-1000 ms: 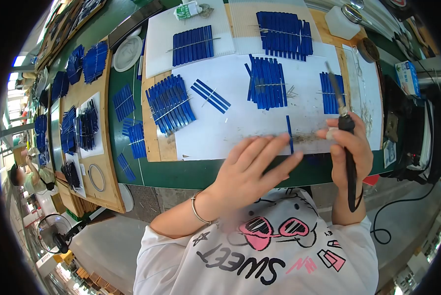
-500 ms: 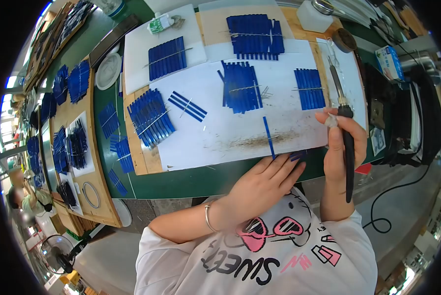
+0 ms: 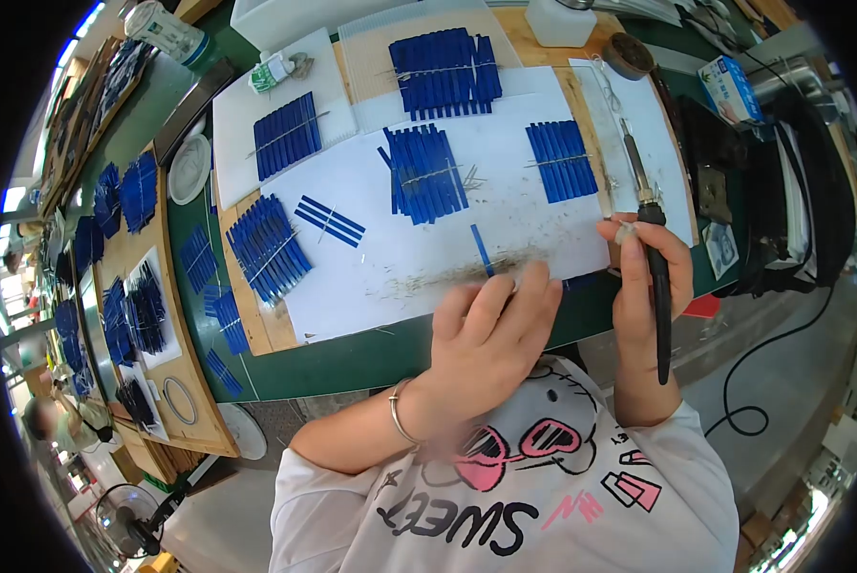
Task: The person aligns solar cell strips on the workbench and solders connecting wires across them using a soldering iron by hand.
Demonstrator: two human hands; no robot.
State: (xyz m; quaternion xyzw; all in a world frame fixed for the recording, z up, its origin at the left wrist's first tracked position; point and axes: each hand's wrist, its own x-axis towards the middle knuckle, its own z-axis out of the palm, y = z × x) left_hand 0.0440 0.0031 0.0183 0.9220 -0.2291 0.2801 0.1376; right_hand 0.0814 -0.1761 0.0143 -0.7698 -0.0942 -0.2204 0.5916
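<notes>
My left hand point(image 3: 500, 325) is at the front edge of the white work sheet point(image 3: 333, 306), over a dark smudge of residue. Its fingers are curled, with the tips turned down and partly hidden. They cover the lower end of a single narrow blue strip point(image 3: 481, 244); whether they grip it cannot be made out. My right hand point(image 3: 653, 282) is closed around the black handle of a soldering iron point(image 3: 659, 310), whose tip points away over the board's right side. A small whitish piece point(image 3: 625, 232) shows at its thumb and fingertip. Dark strips point(image 3: 581, 282) lie by the front edge.
Bundles of blue strips crossed by thin wires, such as one in the middle point(image 3: 428, 177) and one at right point(image 3: 562, 160), lie on the sheet. Beyond are a white bottle point(image 3: 560, 23) and a round brown tin point(image 3: 629, 55). A cable point(image 3: 762, 353) hangs at right.
My left hand has moved up from the table edge onto the sheet, its fingers now bent over the blue strip's lower end. My right hand still holds the soldering iron. The view has shifted slightly.
</notes>
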